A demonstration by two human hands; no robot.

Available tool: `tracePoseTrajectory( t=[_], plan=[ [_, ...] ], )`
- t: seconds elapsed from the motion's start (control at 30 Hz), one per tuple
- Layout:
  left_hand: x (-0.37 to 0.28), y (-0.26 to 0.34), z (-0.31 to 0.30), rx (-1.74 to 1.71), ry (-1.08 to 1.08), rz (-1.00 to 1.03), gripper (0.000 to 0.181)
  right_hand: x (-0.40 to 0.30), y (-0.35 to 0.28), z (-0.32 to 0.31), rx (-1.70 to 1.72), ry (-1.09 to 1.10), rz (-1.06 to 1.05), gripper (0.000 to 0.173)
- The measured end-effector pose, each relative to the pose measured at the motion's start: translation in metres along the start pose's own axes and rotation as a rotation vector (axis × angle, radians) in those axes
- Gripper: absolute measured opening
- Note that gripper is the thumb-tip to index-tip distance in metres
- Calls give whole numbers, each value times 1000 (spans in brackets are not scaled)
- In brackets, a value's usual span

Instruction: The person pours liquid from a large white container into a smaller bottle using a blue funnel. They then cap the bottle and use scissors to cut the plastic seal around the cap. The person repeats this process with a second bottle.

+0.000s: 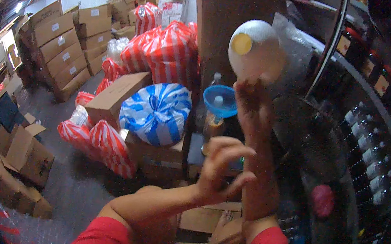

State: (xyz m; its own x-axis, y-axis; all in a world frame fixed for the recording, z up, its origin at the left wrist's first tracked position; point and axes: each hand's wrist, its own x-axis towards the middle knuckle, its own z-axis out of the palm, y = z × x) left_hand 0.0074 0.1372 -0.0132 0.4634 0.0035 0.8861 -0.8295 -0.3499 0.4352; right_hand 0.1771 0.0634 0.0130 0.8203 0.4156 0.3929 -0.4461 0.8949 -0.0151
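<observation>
My right hand (pixel 256 96) is raised with its fingers against the underside of a white rounded object (pixel 236 63) bearing a yellow disc (pixel 241 44); blur hides the exact grip. My left hand (pixel 225 165) has its fingers apart and curled beside my right forearm, with nothing visible between them. A translucent blue plastic bowl or funnel (pixel 220 103) stands left of my right hand, around the level of my wrist. Behind it shows the top of a clear plastic bottle (pixel 217 77). An amber-coloured container (pixel 215 126) is below it, partly hidden.
A blue-and-white striped bag (pixel 156 114) rests on a cardboard box (pixel 157 157) at left. Red-and-white striped bags (pixel 170 57) and stacked cartons (pixel 59 45) lie beyond. Dark bottles (pixel 369 152) with pale tops line the right side. An open carton (pixel 202 218) is below my hands.
</observation>
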Motion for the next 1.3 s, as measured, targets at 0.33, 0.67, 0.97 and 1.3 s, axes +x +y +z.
tracePoseTrajectory(
  t=[0.33,0.67,0.97,1.3],
  plan=[
    [25,2,-31,-245,81,-358,59,-110,39,27,54,-98,290,29],
    [-10,6,-11,-338,-552,-476,66,-245,46,-38,-611,387,-41,53],
    [-48,-25,-4,-614,-555,-1117,47,-308,29,-54,-1308,520,1021,34],
    [-79,-108,-41,-80,-968,-1114,46,-220,-78,-166,-2276,823,83,36]
  ],
)
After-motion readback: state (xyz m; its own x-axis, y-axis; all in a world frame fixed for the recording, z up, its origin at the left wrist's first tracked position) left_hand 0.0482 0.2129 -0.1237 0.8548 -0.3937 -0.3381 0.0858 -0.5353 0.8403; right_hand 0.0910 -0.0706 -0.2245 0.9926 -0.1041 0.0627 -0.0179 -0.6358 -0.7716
